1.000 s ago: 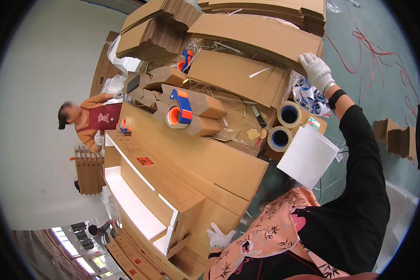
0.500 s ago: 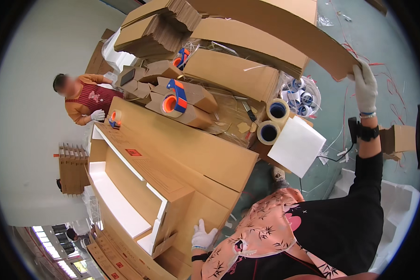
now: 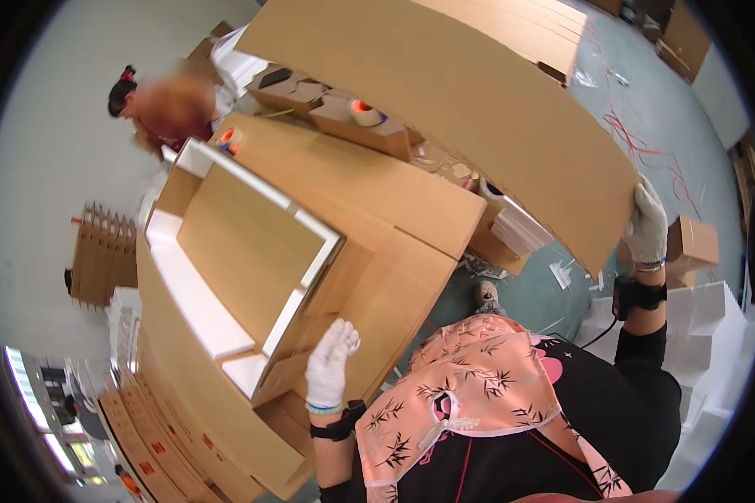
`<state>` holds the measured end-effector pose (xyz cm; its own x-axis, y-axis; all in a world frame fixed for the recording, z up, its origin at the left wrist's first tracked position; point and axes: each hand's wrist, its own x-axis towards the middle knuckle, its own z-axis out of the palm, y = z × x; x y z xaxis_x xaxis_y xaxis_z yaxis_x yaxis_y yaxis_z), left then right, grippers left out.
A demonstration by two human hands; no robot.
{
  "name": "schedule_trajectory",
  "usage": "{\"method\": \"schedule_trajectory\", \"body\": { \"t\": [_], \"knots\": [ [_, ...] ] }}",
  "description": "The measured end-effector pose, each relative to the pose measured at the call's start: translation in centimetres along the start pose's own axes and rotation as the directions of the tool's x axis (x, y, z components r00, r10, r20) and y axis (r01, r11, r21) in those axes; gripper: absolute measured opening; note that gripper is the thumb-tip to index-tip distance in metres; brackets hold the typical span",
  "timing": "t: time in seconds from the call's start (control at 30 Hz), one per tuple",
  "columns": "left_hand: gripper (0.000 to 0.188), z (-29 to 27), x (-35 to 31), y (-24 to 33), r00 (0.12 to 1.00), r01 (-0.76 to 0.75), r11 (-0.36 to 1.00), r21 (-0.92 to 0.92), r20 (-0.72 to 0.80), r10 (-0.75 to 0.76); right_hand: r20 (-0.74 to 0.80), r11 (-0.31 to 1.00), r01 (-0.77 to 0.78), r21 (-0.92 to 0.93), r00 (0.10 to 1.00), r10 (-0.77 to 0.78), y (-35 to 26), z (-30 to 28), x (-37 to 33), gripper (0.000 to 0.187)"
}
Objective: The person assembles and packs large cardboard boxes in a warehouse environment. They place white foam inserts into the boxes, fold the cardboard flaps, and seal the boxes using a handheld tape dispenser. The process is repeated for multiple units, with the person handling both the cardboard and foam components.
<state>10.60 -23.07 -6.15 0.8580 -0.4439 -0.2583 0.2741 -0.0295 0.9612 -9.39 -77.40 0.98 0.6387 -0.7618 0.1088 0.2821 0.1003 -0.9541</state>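
My right hand point(image 3: 648, 225), in a white glove, grips the right end of a long brown cardboard sheet point(image 3: 445, 92). This sheet slants across the far side of the worktop and hides part of what lies beneath. My left hand point(image 3: 331, 365), also gloved, is raised beside the near right corner of an open carton point(image 3: 285, 381). Its fingers are loosely bent, and nothing shows in them. White foam strips point(image 3: 197, 293) line the carton's edges around a flat brown panel point(image 3: 247, 239). One wide flap point(image 3: 218, 402) spreads out on the carton's near left side.
A tape dispenser point(image 3: 229, 140) stands at the carton's far corner, close to a co-worker point(image 3: 176, 105). Flattened cartons point(image 3: 155, 427) stand at the lower left. White foam pieces point(image 3: 705, 352) are stacked at my right. Red straps point(image 3: 637, 151) lie on the floor.
My right hand has brought the cardboard sheet nearer, over the worktop. My left hand has lifted and moved left. The printed flap no longer covers part of the carton's opening.
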Motion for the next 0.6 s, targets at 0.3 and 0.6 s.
{"method": "schedule_trajectory", "body": {
  "t": [0.3,0.6],
  "knots": [
    [0.067,-13.0,-9.7,6.9,0.789,-0.587,0.653,-0.479,-0.520,0.328,0.467,0.996,-0.078,0.037,0.883,0.051,2.1,11.6,-6.1,0.039],
    [0.048,-18.5,-17.8,6.2,0.424,-0.727,0.670,-0.153,-0.867,0.262,0.659,0.969,-0.162,0.184,0.752,0.000,1.8,29.2,-7.4,0.068]
  ]
}}
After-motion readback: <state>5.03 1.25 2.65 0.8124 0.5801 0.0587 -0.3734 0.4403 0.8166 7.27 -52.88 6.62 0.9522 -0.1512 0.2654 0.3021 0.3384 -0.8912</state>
